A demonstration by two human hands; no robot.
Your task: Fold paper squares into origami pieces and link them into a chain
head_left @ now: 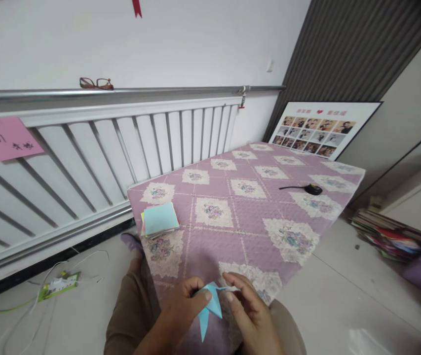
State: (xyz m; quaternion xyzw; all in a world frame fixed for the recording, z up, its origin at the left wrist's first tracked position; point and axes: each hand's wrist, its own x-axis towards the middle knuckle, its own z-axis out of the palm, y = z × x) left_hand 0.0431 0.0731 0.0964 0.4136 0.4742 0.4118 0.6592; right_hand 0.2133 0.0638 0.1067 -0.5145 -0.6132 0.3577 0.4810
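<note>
A folded light-blue paper piece (213, 301) with pointed ends is held above the near edge of the table. My left hand (186, 308) grips its left side, the thumb pressed on top of the folds. My right hand (249, 310) pinches a thin point of the paper, which sticks out to the right, between thumb and fingers. One long pointed flap hangs down below my left thumb. A stack of square paper sheets (161, 219), light blue on top, lies near the table's left edge.
A purple patterned cloth covers the table (249, 207). A black tape-measure-like object (313, 189) lies at the right. Beyond are a white radiator (158, 143) and a framed photo board (317, 128). A power strip (59, 286) with cables lies on the left floor.
</note>
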